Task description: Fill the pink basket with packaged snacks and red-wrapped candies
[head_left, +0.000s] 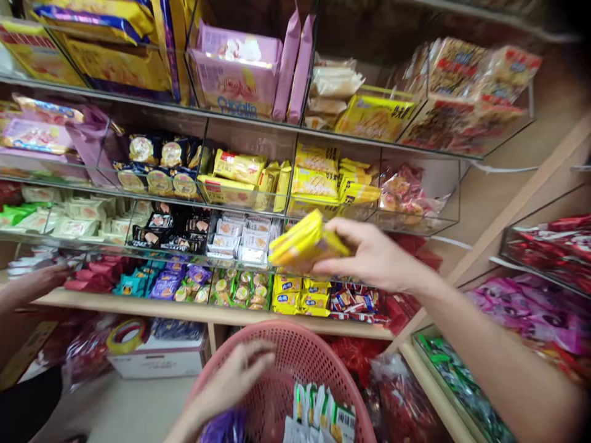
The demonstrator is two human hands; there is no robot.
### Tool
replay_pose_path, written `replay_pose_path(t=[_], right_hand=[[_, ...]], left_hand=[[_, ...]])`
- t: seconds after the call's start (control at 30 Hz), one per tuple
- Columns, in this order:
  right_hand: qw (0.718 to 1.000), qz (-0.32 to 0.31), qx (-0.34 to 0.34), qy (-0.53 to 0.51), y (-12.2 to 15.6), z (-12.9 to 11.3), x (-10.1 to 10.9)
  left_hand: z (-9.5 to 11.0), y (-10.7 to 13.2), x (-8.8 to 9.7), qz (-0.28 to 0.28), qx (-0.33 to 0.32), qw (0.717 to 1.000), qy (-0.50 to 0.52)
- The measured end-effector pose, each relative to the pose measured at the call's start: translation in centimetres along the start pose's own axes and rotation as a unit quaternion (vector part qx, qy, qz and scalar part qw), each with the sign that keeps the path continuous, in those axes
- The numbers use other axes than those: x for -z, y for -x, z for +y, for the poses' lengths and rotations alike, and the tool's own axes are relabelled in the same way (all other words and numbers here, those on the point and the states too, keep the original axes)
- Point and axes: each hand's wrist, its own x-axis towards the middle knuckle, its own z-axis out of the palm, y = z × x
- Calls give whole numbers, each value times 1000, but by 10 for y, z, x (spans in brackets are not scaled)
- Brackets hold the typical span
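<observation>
My right hand (pixel 376 255) grips yellow snack packets (pixel 300 243) between thumb and fingers, in front of the lower shelf bins. They look like more than one packet pressed together. Over the left side of a pink plastic basket (pixel 339 369), my left hand (pixel 242 372) hangs with loosely bent fingers apart and holds nothing. Inside the basket stand white and green packets (pixel 318 412), and a purple wrapper (pixel 224 427) lies at its lower left. Behind the held packets is a bin of similar yellow packets (pixel 316 178).
Clear-walled shelf bins hold snacks, including lilac packs (pixel 237 74) and white sachets (pixel 240 237). Another person's hand (pixel 50 280) reaches to the lower shelf at left. A white box (pixel 159 357) bears a tape roll (pixel 127 335). Side bins (pixel 484 394) stand at right.
</observation>
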Motion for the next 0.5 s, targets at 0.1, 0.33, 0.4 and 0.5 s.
replay_pose_path(t=[0.1,0.33,0.4,0.5], right_hand=[[988,-122,-72,-66,30,38,-67],[936,-275,-170,-138,74,122,-189],[920,-305,-197,-148,80,136,-208],[902,-325,-231,-165,87,151,-228]], left_hand=[[8,-6,13,61,-11,989,137],[-9,-7,-3,22,64,956,286],[-22,-10,-9,13,73,968,239],[-47,-20,-13,-2,79,982,173]])
